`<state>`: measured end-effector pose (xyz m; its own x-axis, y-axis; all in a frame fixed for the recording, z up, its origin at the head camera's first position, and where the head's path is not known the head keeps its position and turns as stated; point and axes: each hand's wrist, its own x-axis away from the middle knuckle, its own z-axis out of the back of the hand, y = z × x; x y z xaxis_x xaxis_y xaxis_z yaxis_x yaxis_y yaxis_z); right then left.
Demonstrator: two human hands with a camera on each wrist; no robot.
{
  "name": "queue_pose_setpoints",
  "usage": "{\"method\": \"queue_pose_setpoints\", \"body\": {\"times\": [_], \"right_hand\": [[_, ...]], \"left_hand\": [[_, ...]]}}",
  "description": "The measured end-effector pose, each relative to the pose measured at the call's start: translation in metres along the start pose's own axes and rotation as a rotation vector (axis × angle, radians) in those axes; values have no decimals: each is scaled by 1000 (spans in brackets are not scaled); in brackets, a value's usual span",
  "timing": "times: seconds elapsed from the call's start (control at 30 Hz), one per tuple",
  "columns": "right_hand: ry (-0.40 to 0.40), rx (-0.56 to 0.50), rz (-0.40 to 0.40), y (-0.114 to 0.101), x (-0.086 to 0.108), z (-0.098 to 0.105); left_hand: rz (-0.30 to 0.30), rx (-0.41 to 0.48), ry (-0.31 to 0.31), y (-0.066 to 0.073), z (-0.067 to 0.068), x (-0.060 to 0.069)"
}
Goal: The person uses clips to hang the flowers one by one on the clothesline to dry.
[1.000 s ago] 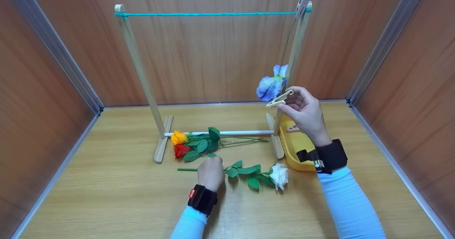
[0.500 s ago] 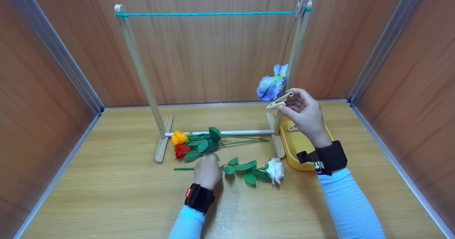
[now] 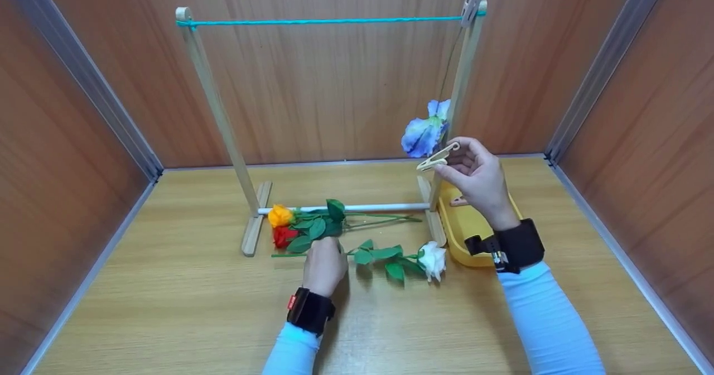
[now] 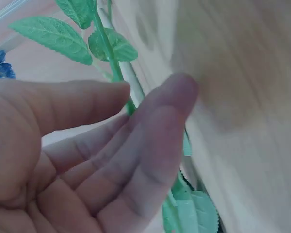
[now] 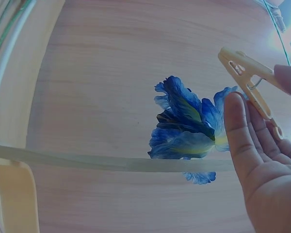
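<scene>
In the head view my left hand (image 3: 325,268) pinches the green stem of a white rose (image 3: 432,261), whose bloom points right. The left wrist view shows that stem (image 4: 106,46) between thumb and fingers. My right hand (image 3: 479,182) holds a pale yellow clothespin (image 3: 438,158) by its handle end, just in front of a blue flower (image 3: 422,135). That flower hangs head down beside the right post, its stem clipped at the top by another clothespin (image 3: 474,2). A yellow rose (image 3: 280,216) and a red rose (image 3: 283,236) lie beyond my left hand.
A wooden stand carries a taut turquoise string (image 3: 329,22) between two posts and a white bar (image 3: 385,208) low down. Beside its right foot sits a yellow tray (image 3: 468,255), partly behind my right hand. Wood-grain panels enclose the table at the back and sides.
My left hand has shifted slightly left and away from me, bringing the white rose along. The right hand and its clothespin have stayed almost still.
</scene>
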<state>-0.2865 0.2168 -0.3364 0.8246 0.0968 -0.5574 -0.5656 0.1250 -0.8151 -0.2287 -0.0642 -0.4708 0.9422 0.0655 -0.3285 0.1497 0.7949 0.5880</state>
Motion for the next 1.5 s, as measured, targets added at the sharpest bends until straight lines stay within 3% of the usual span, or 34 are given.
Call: {"method": "queue_pose_setpoints", "body": {"times": [0.27, 0.43, 0.6, 0.73, 0.97, 1.17, 1.5], "right_hand": [[-12, -4, 1, -5, -2, -2], [-20, 4, 22, -11, -8, -3], [-41, 47, 49, -18, -13, -3], [-57, 80, 64, -24, -18, -3], [-81, 149, 116, -37, -32, 0], [-83, 190, 176, -48, -44, 2], [-69, 231, 172, -59, -62, 2]], "left_hand": [[-57, 84, 200, 12, 7, -4], [-123, 162, 302, 28, 15, -19], [-198, 231, 350, 49, 27, -36], [-244, 260, 335, 66, 36, -49], [-280, 267, 237, 87, 50, -64], [-364, 204, 247, 96, 55, -76], [-341, 189, 127, 106, 60, -96]]}}
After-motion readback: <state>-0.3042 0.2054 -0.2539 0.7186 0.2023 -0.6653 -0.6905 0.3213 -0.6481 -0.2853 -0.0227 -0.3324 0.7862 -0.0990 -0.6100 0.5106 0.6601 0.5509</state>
